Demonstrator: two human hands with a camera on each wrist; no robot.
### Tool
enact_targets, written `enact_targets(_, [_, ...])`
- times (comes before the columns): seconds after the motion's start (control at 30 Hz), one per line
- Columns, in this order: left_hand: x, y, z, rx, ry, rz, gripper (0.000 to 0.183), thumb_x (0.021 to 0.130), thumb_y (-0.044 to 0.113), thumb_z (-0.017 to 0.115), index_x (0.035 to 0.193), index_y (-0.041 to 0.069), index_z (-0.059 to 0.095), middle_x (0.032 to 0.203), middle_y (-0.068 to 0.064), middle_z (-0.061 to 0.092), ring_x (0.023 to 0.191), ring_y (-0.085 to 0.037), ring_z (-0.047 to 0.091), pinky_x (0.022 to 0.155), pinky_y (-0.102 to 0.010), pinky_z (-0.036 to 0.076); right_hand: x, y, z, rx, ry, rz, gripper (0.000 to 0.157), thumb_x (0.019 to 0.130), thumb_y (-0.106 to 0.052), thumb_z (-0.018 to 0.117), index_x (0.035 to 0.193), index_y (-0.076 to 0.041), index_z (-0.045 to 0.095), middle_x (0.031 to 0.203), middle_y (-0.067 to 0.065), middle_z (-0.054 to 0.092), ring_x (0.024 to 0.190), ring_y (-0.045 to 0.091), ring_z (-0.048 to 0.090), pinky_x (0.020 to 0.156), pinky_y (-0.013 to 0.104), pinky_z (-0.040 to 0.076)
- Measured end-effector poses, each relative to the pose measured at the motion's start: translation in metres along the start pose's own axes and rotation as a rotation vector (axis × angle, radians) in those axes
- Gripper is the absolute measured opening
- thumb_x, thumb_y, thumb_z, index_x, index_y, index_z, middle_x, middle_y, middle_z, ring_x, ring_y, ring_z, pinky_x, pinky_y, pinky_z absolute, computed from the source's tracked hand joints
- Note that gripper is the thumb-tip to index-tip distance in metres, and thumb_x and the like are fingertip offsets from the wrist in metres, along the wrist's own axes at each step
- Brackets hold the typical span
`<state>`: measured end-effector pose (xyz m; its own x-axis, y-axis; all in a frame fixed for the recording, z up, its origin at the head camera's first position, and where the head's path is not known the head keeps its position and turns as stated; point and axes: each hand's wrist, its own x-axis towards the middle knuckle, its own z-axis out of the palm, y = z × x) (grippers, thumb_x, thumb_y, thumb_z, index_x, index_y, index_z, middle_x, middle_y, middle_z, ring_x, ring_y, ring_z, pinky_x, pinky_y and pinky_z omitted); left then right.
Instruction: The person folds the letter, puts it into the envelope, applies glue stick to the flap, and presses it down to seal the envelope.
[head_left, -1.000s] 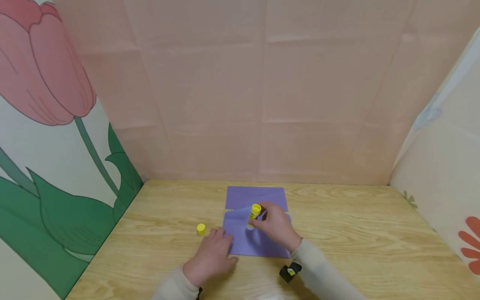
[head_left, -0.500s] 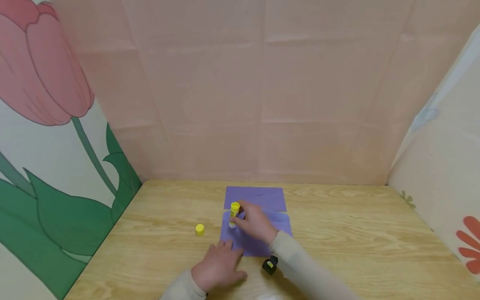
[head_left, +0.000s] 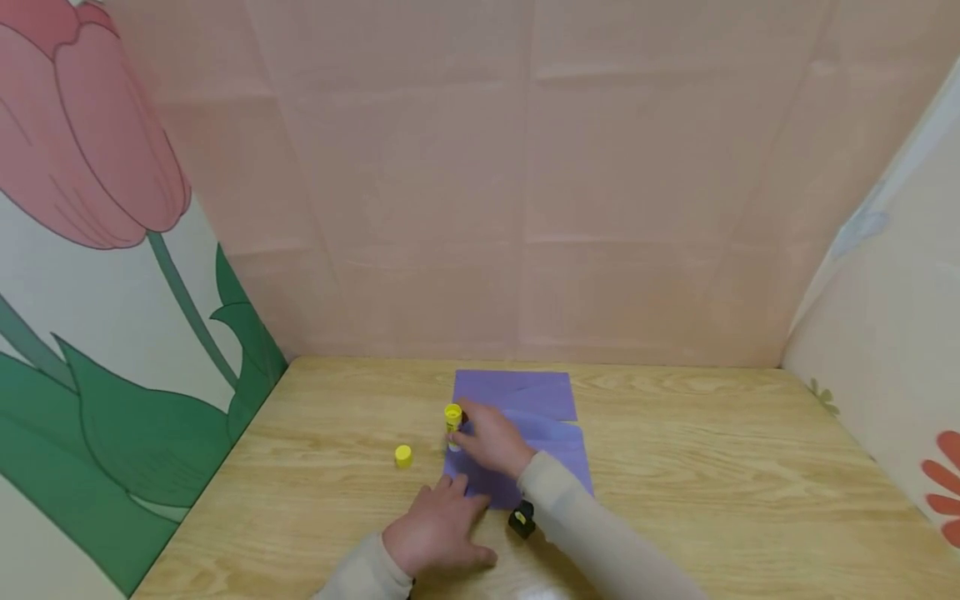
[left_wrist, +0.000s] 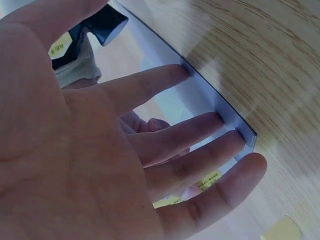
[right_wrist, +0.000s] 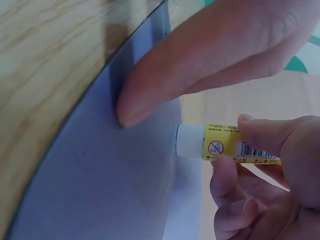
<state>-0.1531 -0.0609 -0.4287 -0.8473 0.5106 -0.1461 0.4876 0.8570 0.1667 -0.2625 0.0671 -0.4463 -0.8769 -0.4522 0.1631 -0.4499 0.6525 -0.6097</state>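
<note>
A yellow glue stick [head_left: 453, 427] stands nearly upright at the left edge of a purple paper sheet [head_left: 555, 467]. My right hand [head_left: 491, 437] pinches its barrel between thumb and fingers. In the right wrist view the white end of the glue stick [right_wrist: 220, 143] meets the paper. My left hand [head_left: 438, 527] lies with fingers spread at the sheet's near left corner. Its fingertips press on the paper's edge [left_wrist: 220, 107] in the left wrist view. To the left of the sheet, a yellow cap [head_left: 403, 456] sits on the table.
Behind the near sheet lies a second purple piece [head_left: 517, 387]. The wooden table [head_left: 712, 467] ends at a pink cloth backdrop [head_left: 517, 183]. A panel with a tulip picture [head_left: 120, 150] stands at the left. My right wrist carries a small black device [head_left: 522, 520].
My right hand has moved left with the glue stick, from the middle of the sheet to its left edge. The left hand has shifted slightly right along the near corner.
</note>
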Motion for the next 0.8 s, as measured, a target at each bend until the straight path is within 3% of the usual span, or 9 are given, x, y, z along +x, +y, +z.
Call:
enact_targets(0.23, [-0.003, 0.000, 0.001, 0.001, 0.013, 0.017, 0.070, 0.075, 0.057, 0.076, 0.132, 0.018, 0.065, 0.125, -0.013, 0.057, 0.124, -0.037, 0.052, 0.090, -0.055, 0.048, -0.006, 0.001, 0.000, -0.046, -0.024, -0.027, 0.020, 0.095, -0.022, 0.070, 0.110, -0.014, 0.059, 0.101, 0.002, 0.069, 0.094, 0.022, 0.066, 0.078, 0.039, 0.054])
enact_targets(0.4, [-0.004, 0.000, 0.001, -0.018, 0.003, 0.021, 0.070, 0.076, 0.056, 0.075, 0.133, 0.017, 0.064, 0.131, -0.016, 0.056, 0.126, -0.038, 0.050, 0.093, -0.057, 0.048, -0.012, 0.008, -0.001, -0.028, -0.005, -0.047, 0.017, 0.095, -0.021, 0.070, 0.107, -0.015, 0.060, 0.098, 0.000, 0.068, 0.094, 0.021, 0.066, 0.080, 0.041, 0.053])
enact_targets(0.63, [-0.005, -0.001, 0.002, -0.031, 0.008, 0.043, 0.068, 0.075, 0.055, 0.076, 0.131, 0.019, 0.065, 0.130, -0.015, 0.056, 0.123, -0.035, 0.051, 0.090, -0.057, 0.049, -0.021, 0.016, -0.007, -0.030, -0.021, -0.016, 0.022, 0.096, -0.024, 0.068, 0.113, -0.014, 0.059, 0.095, -0.004, 0.065, 0.091, 0.017, 0.064, 0.078, 0.037, 0.053])
enact_targets(0.8, [-0.005, -0.001, 0.002, -0.012, 0.030, 0.053, 0.067, 0.075, 0.056, 0.076, 0.130, 0.020, 0.066, 0.125, -0.015, 0.057, 0.117, -0.035, 0.053, 0.083, -0.050, 0.050, -0.025, 0.015, -0.012, -0.050, -0.020, -0.021, 0.025, 0.095, -0.024, 0.069, 0.115, -0.013, 0.059, 0.094, -0.003, 0.064, 0.090, 0.018, 0.063, 0.076, 0.039, 0.052])
